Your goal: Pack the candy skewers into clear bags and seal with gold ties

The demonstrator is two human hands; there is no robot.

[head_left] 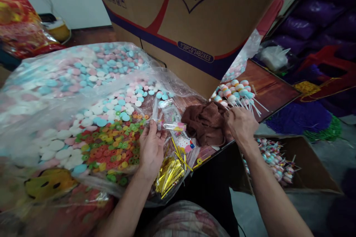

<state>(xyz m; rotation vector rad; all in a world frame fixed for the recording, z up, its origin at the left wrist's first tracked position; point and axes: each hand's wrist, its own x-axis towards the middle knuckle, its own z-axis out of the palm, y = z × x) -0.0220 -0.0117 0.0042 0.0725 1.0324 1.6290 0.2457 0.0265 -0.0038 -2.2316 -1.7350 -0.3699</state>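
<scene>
My left hand (152,144) is closed, thumb against fingers, on a small clear plastic wrapper (174,126) with pink and yellow print. More printed wrappers (171,113) lie flat just behind it. My right hand (241,124) is closed at the right edge of a crumpled brown cloth (205,120); its fingertips are turned away and what they hold is hidden. Right behind that hand lies a pile of candy sticks (236,90) with pastel candies on white sticks. Gold twist ties (169,174) lie in a bundle near my left wrist.
Left of my hands, clear plastic holds pastel disc candies (94,66) and ring-shaped gummies (111,146). A large cardboard carton (178,33) stands behind. Below on the right, an open box (311,166) contains wrapped candy sticks (275,159). Purple bundles (314,11) are stacked at far right.
</scene>
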